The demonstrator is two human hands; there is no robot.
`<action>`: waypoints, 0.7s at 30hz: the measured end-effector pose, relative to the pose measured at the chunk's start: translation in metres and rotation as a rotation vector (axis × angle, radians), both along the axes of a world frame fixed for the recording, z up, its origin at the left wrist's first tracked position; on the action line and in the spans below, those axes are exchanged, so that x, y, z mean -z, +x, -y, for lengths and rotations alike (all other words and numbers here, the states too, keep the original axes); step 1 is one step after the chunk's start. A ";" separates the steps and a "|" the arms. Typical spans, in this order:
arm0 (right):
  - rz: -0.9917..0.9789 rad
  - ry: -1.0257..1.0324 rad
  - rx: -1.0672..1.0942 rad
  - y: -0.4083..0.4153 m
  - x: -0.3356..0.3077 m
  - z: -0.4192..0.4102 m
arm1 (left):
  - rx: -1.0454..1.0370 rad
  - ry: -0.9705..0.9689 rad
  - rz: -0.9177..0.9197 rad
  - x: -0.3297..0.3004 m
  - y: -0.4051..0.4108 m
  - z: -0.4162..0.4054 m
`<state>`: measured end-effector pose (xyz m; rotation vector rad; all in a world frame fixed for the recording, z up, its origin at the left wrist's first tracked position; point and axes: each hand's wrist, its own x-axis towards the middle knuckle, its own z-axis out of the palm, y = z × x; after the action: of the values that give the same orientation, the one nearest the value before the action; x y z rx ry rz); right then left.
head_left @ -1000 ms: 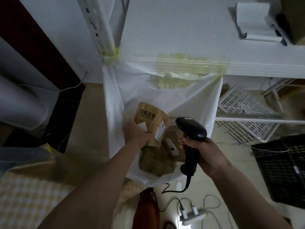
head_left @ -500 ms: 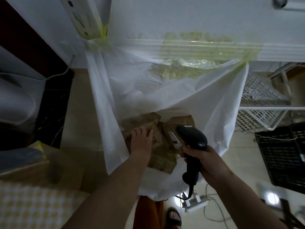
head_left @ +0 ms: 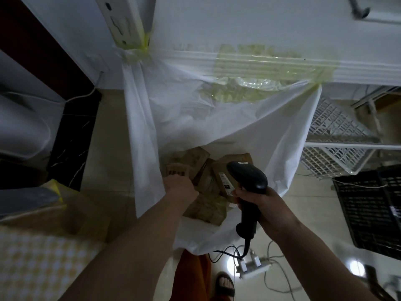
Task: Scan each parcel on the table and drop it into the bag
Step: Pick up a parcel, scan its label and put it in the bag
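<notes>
A white bag [head_left: 217,127] hangs taped under the table edge [head_left: 195,55], its mouth wide. Several brown parcels lie inside it: a striped one [head_left: 176,171], a labelled box [head_left: 223,177] and a crumpled packet [head_left: 206,207]. My left hand [head_left: 180,189] is inside the bag's mouth just above the parcels. Its fingers bend downward and I see nothing held in them. My right hand [head_left: 267,210] grips the handle of a black barcode scanner [head_left: 248,181] over the bag's right side, head pointing up and left.
A white wire basket [head_left: 334,137] and a black crate [head_left: 373,213] stand on the right. A power strip [head_left: 253,266] with cables lies on the floor by my sandalled foot [head_left: 225,285]. A cardboard box [head_left: 84,216] and checkered cloth [head_left: 32,268] are at left.
My left hand carried a brown labelled parcel into the bag and let it go among the others. The hand has since drawn back a little. The scanner hand stayed put.
</notes>
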<state>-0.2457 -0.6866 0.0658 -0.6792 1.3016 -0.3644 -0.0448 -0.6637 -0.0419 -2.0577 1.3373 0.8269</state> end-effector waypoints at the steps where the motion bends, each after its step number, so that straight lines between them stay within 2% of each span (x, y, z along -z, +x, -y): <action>1: 0.005 0.000 -0.004 0.002 -0.002 -0.002 | -0.001 -0.021 -0.010 -0.003 -0.003 -0.004; 12: 0.090 -0.088 -0.144 0.006 -0.043 -0.037 | -0.115 -0.300 -0.105 -0.074 -0.031 -0.057; 18: 0.141 -0.146 -0.309 -0.013 -0.066 -0.092 | -0.224 -0.454 -0.021 -0.129 -0.052 -0.142; 21: 0.158 -0.151 -0.422 -0.020 -0.079 -0.130 | -0.339 -0.455 0.010 -0.141 -0.064 -0.202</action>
<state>-0.2656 -0.5566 0.1449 -1.0095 0.9570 -0.1676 -0.1093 -0.4615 0.0992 -2.6940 1.2765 0.6888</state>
